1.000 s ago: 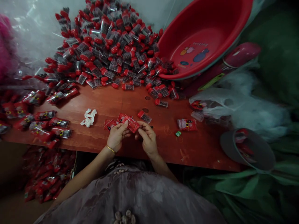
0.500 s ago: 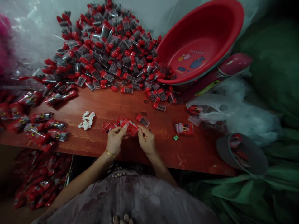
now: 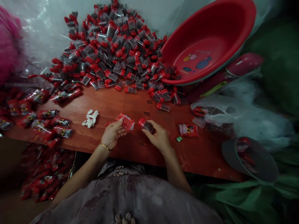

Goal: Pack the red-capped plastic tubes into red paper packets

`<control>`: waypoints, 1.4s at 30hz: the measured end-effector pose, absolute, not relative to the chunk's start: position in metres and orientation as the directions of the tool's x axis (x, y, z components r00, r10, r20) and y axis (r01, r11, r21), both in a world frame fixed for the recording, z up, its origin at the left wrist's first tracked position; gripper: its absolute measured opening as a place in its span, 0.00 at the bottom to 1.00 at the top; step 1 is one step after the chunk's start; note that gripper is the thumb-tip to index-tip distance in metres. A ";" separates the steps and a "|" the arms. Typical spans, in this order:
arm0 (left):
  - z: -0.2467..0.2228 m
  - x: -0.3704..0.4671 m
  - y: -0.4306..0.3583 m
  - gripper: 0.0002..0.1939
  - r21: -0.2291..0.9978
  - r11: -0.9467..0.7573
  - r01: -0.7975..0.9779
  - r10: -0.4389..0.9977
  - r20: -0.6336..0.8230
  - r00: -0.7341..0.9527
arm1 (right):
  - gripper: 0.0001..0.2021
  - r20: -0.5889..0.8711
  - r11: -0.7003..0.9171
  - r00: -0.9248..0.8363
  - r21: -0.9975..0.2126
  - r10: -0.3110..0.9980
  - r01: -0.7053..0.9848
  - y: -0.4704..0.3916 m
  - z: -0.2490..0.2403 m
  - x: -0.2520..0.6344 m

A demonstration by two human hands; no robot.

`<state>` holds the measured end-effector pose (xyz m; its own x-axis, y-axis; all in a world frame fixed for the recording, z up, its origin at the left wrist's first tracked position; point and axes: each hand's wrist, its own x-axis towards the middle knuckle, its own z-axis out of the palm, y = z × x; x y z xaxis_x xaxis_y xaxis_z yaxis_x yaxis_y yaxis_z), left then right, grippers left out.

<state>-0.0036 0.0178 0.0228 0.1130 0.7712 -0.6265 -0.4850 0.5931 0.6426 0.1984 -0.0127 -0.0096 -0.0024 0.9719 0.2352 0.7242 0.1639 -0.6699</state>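
Red packet in one hand, capped tube in the other

The left hand (image 3: 112, 133) pinches a red packet (image 3: 127, 122) by its near end, over the table (image 3: 112, 102). The right hand (image 3: 160, 136) grips a red-capped tube (image 3: 147, 125) between thumb and fingers, cap towards the packet, the two apart. The tube looks smooth, so a loosened pinch could let it slip and roll; the packet seems thin and might buckle if pushed from its free end. Another packet (image 3: 108, 123), partly hidden by the left hand, could drag along. The table's front edge passes beneath both forearms. Bare wood separates the hands from the tube heap (image 3: 116, 53); sideways, a white scrap (image 3: 90, 119) and a green piece (image 3: 179, 139) limit room.
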 end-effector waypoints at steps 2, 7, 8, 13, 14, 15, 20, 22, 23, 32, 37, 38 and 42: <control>0.023 -0.003 0.017 0.21 0.633 0.609 -0.478 0.763 -0.631 0.136 | 0.18 0.256 0.232 -0.056 -0.735 0.965 0.638 -0.025 0.002 0.200; 0.023 0.001 0.015 0.21 0.640 0.630 -0.440 0.762 -0.619 0.190 | 0.20 0.305 0.341 -0.163 -0.737 0.938 0.583 -0.039 0.018 0.201; 0.024 0.002 0.014 0.22 0.641 0.634 -0.432 0.760 -0.619 0.198 | 0.21 0.311 0.355 -0.178 -0.733 0.933 0.581 -0.039 0.018 0.201; 0.026 0.002 0.012 0.22 0.654 0.635 -0.411 0.759 -0.628 0.173 | 0.21 0.326 0.387 -0.211 -0.724 0.921 0.571 -0.035 0.014 0.197; 0.026 0.002 0.012 0.23 0.661 0.630 -0.408 0.763 -0.626 0.163 | 0.21 0.327 0.391 -0.216 -0.726 0.920 0.566 -0.035 0.015 0.196; 0.026 0.002 0.011 0.23 0.670 0.624 -0.403 0.767 -0.622 0.154 | 0.21 0.330 0.396 -0.220 -0.727 0.918 0.561 -0.035 0.015 0.195; 0.024 0.004 0.011 0.24 0.701 0.599 -0.387 0.785 -0.609 0.111 | 0.22 0.323 0.390 -0.221 -0.723 0.920 0.570 -0.037 0.016 0.194; 0.024 0.005 0.011 0.24 0.713 0.596 -0.368 0.790 -0.603 0.112 | 0.22 0.311 0.373 -0.209 -0.723 0.927 0.581 -0.037 0.014 0.195; 0.024 0.005 0.011 0.24 0.724 0.592 -0.355 0.795 -0.596 0.112 | 0.22 0.309 0.369 -0.204 -0.723 0.929 0.584 -0.037 0.013 0.195; 0.025 0.012 0.006 0.22 0.803 0.468 -0.369 0.875 -0.480 0.067 | 0.21 0.318 0.324 -0.121 -0.731 0.940 0.601 -0.035 0.006 0.186; 0.024 0.017 0.003 0.20 0.817 0.451 -0.360 0.892 -0.422 0.159 | 0.21 0.313 0.304 -0.090 -0.749 0.946 0.588 -0.033 0.007 0.183; 0.023 0.018 0.003 0.21 0.813 0.455 -0.363 0.890 -0.426 0.162 | 0.21 0.313 0.303 -0.088 -0.750 0.946 0.588 -0.033 0.007 0.182; 0.017 0.021 0.002 0.19 0.815 0.461 -0.351 0.885 -0.448 0.123 | 0.19 0.326 0.288 -0.052 -0.738 0.944 0.610 -0.030 0.006 0.175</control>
<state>0.0213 0.0024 0.0174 0.1230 0.8854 -0.4483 -0.3514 0.4613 0.8147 0.1750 -0.0300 0.0056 -0.0517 0.9439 0.3262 0.6101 0.2884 -0.7379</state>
